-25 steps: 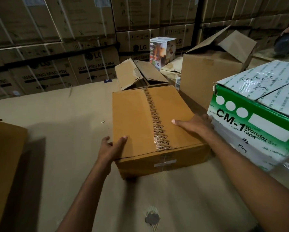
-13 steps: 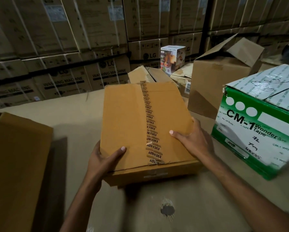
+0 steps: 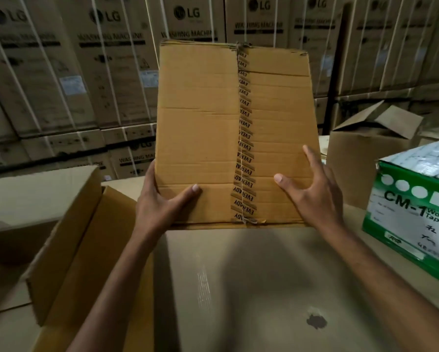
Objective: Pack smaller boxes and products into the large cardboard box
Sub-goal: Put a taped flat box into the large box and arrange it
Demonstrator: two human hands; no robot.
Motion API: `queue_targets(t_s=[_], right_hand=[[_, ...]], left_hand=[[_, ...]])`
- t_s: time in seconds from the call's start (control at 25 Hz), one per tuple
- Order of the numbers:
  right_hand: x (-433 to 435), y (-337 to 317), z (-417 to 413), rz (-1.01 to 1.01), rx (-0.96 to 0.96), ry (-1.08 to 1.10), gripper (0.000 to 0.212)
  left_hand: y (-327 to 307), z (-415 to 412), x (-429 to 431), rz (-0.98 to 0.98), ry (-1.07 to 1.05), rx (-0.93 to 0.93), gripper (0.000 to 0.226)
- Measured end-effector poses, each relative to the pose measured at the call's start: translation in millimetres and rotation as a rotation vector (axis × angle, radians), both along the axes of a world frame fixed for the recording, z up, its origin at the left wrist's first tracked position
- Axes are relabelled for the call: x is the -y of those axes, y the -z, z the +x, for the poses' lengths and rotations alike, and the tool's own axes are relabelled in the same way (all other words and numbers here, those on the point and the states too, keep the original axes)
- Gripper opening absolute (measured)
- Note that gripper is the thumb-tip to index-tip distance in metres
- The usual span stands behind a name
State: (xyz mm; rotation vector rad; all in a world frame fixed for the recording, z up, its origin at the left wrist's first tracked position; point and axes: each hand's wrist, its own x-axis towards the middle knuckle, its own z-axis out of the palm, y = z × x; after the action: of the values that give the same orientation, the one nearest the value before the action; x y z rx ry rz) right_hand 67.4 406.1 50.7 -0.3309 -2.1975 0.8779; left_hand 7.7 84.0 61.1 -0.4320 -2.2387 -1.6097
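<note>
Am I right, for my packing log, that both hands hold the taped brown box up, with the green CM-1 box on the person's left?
Not quite: the head view shows the green CM-1 box on the person's right. Both the left hand and right hand do hold the taped brown box up.

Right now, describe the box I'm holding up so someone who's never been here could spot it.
In front of the wall of LG washing machine cartons, it's the plain brown box held between the left hand and right hand. Unlike the green Wonder Tape box beside it, Eveready tape seals its centre seam.
</note>
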Motion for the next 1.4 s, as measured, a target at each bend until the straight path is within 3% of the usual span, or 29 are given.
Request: queue_targets(t_s=[0.28,0.48,0.64,1.0,1.16,1.4], right_hand=[[59.8,-112.3,18.2,0.032,-0.060,-0.096,0.086],[115.3,-153.6,29.4,0.021,-0.201,-0.241,0.086],[172.2,-176.4,40.2,0.048,-0.285,-0.353,0.085],[339.8,-209.7,40.8,0.084,-0.285,-0.496,0.084],[425.3,-203.3,24.5,0.036,-0.175,-0.490,0.082],[519.4,-135.8,-11.7,0.005,0.086,-0.440,0.087]], left_hand=[[-121.0,29.7,77.0,-0.018,-0.047,-0.180,0.080],[-167.1,82.5,135.1,-0.074,-0.215,-0.317,0.092],[-174.5,125.2,185.6,-0.079,-0.342,-0.384,0.093],[-184.8,169.8,346.0,-0.077,-0.521,-0.414,0.096],[-181.4,152.7,424.8,-0.082,-0.522,-0.313,0.100],[-131.4,108.6,522.9,-0.163,-0.502,-0.101,0.102]])
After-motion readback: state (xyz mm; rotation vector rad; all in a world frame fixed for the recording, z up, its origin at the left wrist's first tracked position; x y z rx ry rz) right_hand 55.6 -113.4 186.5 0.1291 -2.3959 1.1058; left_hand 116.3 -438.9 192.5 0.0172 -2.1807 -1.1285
